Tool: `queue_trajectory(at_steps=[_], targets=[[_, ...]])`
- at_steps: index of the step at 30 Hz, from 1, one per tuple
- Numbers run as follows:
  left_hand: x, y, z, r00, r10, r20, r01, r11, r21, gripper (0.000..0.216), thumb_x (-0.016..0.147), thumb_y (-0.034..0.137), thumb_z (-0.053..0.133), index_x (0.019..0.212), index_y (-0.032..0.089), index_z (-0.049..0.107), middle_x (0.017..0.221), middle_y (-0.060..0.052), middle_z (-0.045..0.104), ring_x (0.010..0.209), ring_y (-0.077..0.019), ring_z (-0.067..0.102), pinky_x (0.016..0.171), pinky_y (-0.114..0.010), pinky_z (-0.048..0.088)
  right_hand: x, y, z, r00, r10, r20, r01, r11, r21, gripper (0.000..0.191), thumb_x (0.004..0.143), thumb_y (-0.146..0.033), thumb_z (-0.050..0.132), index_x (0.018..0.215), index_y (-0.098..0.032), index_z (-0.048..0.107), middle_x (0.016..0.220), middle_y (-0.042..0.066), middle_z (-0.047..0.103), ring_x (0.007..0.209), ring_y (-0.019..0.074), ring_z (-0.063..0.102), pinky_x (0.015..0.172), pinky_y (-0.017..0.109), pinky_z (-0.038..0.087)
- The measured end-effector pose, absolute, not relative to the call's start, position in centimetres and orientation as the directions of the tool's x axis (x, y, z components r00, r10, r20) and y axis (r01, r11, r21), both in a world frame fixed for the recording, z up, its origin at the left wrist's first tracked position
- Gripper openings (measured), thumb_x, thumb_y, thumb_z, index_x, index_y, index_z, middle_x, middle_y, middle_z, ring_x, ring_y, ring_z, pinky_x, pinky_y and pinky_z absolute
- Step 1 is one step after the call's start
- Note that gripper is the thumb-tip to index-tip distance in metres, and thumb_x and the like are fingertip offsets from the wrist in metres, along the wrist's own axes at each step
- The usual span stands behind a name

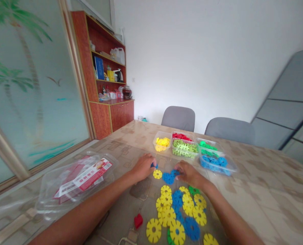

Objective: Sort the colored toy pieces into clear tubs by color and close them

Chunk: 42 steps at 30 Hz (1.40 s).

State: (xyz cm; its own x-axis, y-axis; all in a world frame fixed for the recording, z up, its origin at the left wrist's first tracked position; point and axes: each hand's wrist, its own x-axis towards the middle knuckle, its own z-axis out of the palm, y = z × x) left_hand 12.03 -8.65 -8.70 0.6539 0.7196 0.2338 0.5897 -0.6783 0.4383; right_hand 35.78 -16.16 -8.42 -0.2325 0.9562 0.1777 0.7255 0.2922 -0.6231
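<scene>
My left hand (143, 166) rests on the table with its fingers curled on a small blue disc piece (153, 165). A yellow notched disc (157, 174) lies just below it. My right hand (188, 173) is closed on a joined pair of blue discs (169, 177) near the middle. Closer to me lies a flat cluster of interlocked yellow, blue and green discs (178, 212). A single red piece (138, 220) sits to its left.
Clear tubs behind the hands hold yellow (162, 142), red (181, 136), light green (185, 148), green (207, 146) and blue pieces (214, 162). A clear plastic package (77, 182) lies at the left. Two grey chairs (179, 118) stand behind the patterned table (263, 190). A wooden shelf (104, 71) stands left.
</scene>
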Motion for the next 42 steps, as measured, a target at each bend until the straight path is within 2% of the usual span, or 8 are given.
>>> queue_trajectory(at_steps=[8, 11, 15, 22, 27, 30, 36, 42], targets=[[11.7, -8.0, -9.0, 0.641, 0.734, 0.225, 0.569, -0.651, 0.502, 0.025, 0.066, 0.013, 0.065, 0.090, 0.019, 0.059, 0.089, -0.003, 0.058, 0.086, -0.0205, 0.054, 0.077, -0.028, 0.039, 35.4, -16.4, -7.7, -0.264, 0.960, 0.090, 0.561, 0.229, -0.796, 0.009, 0.074, -0.026, 0.060, 0.081, -0.021, 0.057, 0.059, -0.006, 0.053, 0.056, 0.0128, 0.051, 0.053, 0.024, 0.039], [11.6, -7.8, -8.9, 0.641, 0.735, 0.221, 0.550, -0.641, 0.536, 0.021, 0.062, 0.014, 0.068, 0.082, 0.018, 0.061, 0.083, -0.002, 0.057, 0.080, -0.0199, 0.053, 0.073, -0.027, 0.039, 34.3, -16.4, -8.2, -0.282, 0.957, 0.067, 0.529, 0.213, -0.821, 0.019, 0.071, -0.025, 0.064, 0.089, -0.021, 0.061, 0.061, -0.006, 0.053, 0.056, 0.0120, 0.050, 0.053, 0.023, 0.039], [11.5, -7.7, -8.7, 0.653, 0.724, 0.223, 0.492, -0.629, 0.602, 0.021, 0.058, 0.013, 0.068, 0.077, 0.019, 0.060, 0.078, 0.000, 0.057, 0.078, -0.0186, 0.051, 0.070, -0.026, 0.037, 33.3, -16.6, -8.9, -0.255, 0.965, 0.062, 0.525, 0.192, -0.829, 0.022, 0.062, -0.021, 0.072, 0.082, -0.021, 0.062, 0.063, -0.006, 0.051, 0.059, 0.0118, 0.048, 0.051, 0.022, 0.035], [12.2, -7.8, -8.5, 0.726, 0.670, 0.154, 0.310, -0.519, 0.796, 0.009, 0.070, 0.018, 0.058, 0.077, 0.016, 0.054, 0.068, 0.001, 0.055, 0.066, -0.0135, 0.050, 0.060, -0.022, 0.037, 33.3, -16.9, -8.3, -0.295, 0.955, 0.015, 0.398, 0.137, -0.907, 0.022, 0.064, -0.031, 0.072, 0.074, -0.020, 0.057, 0.061, -0.005, 0.054, 0.057, 0.0121, 0.050, 0.052, 0.024, 0.040], [13.0, -8.6, -8.6, 0.831, 0.555, 0.036, 0.209, -0.372, 0.904, 0.029, 0.068, 0.030, 0.064, 0.088, 0.015, 0.049, 0.068, 0.002, 0.057, 0.056, -0.0108, 0.051, 0.050, -0.020, 0.038, 33.2, -16.4, -8.1, -0.265, 0.962, 0.061, 0.292, 0.140, -0.946, 0.031, 0.063, -0.041, 0.074, 0.073, -0.020, 0.053, 0.065, -0.005, 0.054, 0.060, 0.0108, 0.049, 0.057, 0.024, 0.039], [13.3, -9.1, -8.9, 0.838, 0.545, 0.031, 0.180, -0.329, 0.927, 0.037, 0.064, 0.030, 0.067, 0.093, 0.016, 0.048, 0.068, 0.003, 0.056, 0.055, -0.0106, 0.051, 0.049, -0.019, 0.037, 33.0, -16.3, -8.2, -0.275, 0.961, 0.032, 0.252, 0.104, -0.962, 0.039, 0.064, -0.050, 0.073, 0.077, -0.020, 0.052, 0.064, -0.005, 0.053, 0.055, 0.0096, 0.047, 0.051, 0.022, 0.036], [13.4, -9.2, -9.2, 0.808, 0.582, 0.087, 0.157, -0.356, 0.921, 0.028, 0.068, 0.032, 0.070, 0.064, 0.014, 0.048, 0.060, 0.005, 0.045, 0.058, -0.0088, 0.041, 0.050, -0.019, 0.028, 32.9, -16.5, -7.5, -0.322, 0.947, -0.011, 0.261, 0.078, -0.962, 0.043, 0.069, -0.056, 0.068, 0.088, -0.022, 0.050, 0.074, -0.004, 0.056, 0.055, 0.0097, 0.051, 0.052, 0.024, 0.042], [13.6, -8.4, -9.2, 0.744, 0.652, 0.148, 0.093, -0.320, 0.943, 0.035, 0.071, 0.044, 0.066, 0.070, 0.016, 0.046, 0.063, 0.005, 0.045, 0.057, -0.0088, 0.042, 0.050, -0.019, 0.031, 33.8, -17.2, -5.9, -0.381, 0.922, -0.065, 0.457, 0.126, -0.881, 0.028, 0.075, -0.042, 0.065, 0.091, -0.021, 0.057, 0.070, -0.004, 0.056, 0.060, 0.0114, 0.051, 0.056, 0.024, 0.040]])
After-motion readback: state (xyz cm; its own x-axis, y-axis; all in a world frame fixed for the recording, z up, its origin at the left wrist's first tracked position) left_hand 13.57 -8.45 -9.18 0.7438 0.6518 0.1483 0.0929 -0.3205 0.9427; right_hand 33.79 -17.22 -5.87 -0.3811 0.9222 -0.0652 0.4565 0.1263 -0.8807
